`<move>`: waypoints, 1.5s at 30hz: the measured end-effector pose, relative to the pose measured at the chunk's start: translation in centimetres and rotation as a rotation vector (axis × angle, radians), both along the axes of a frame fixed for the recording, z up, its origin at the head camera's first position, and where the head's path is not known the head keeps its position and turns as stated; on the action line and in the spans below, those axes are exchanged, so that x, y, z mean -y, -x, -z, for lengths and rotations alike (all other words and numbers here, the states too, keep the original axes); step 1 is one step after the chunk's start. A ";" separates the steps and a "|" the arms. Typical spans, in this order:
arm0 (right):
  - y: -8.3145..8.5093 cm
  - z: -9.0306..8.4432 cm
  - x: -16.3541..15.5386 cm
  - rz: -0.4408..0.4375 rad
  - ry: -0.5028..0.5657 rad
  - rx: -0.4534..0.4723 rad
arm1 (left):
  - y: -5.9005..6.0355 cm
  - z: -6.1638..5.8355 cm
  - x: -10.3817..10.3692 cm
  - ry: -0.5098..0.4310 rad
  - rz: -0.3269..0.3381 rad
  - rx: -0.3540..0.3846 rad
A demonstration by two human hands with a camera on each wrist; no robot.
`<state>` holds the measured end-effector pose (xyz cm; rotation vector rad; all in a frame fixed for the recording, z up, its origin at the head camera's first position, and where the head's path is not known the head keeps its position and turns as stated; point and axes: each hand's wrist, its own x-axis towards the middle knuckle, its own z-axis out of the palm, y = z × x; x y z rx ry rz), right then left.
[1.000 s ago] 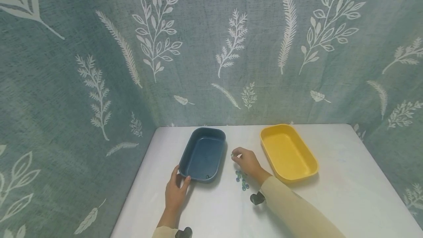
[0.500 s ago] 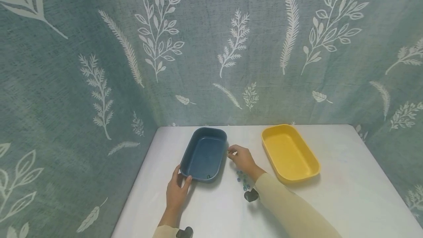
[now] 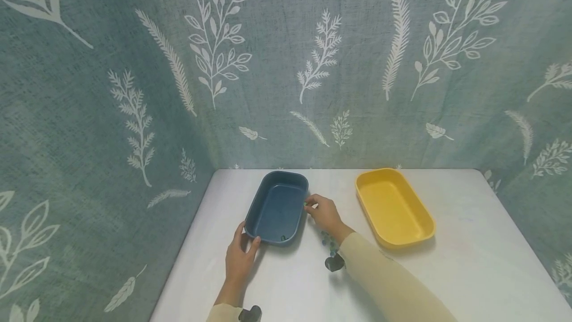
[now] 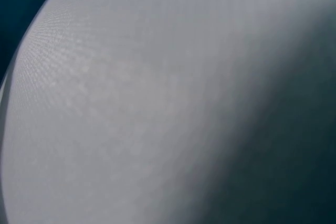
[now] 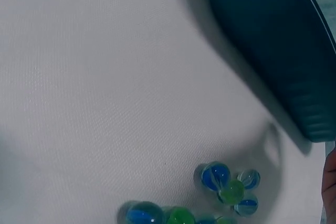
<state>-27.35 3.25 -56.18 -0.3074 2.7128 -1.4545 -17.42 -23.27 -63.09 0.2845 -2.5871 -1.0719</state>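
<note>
A deep blue tray (image 3: 279, 207) stands left of centre on the white table in the head view. My left hand (image 3: 239, 261) grips its near left corner, thumb at the front rim and fingers along the side. Inside, near the front, lies a small dark green marble (image 3: 283, 238). My right hand (image 3: 325, 214) is at the tray's right rim, pinching a small green marble (image 3: 306, 204) between thumb and fingertips. Several blue, green and clear marbles (image 5: 232, 192) lie on the table below the right forearm, partly covered by it in the head view.
A yellow tray (image 3: 395, 207) stands to the right, beyond the right forearm. The white tabletop (image 3: 473, 262) ends at a leaf-patterned cloth (image 3: 268, 63) behind and at the sides. Only table and dark blurred edges show in the left wrist view.
My right hand has moved left with the marble, from the gap between the trays to the blue tray's right rim. My left hand keeps its hold on the corner.
</note>
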 end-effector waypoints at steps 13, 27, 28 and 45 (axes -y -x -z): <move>0.2 -0.3 0.9 0.001 -0.033 0.012 | 0.0 0.1 0.0 -0.003 0.001 -0.013; 0.5 0.3 1.1 0.019 -0.043 0.053 | -0.2 0.1 -0.3 -0.005 0.001 -0.015; 0.5 0.3 1.1 0.020 -0.043 0.049 | -0.2 0.1 -0.3 -0.006 0.002 -0.019; 0.4 0.4 0.9 0.006 0.001 0.037 | -0.1 -0.1 -0.2 -0.005 0.011 -0.016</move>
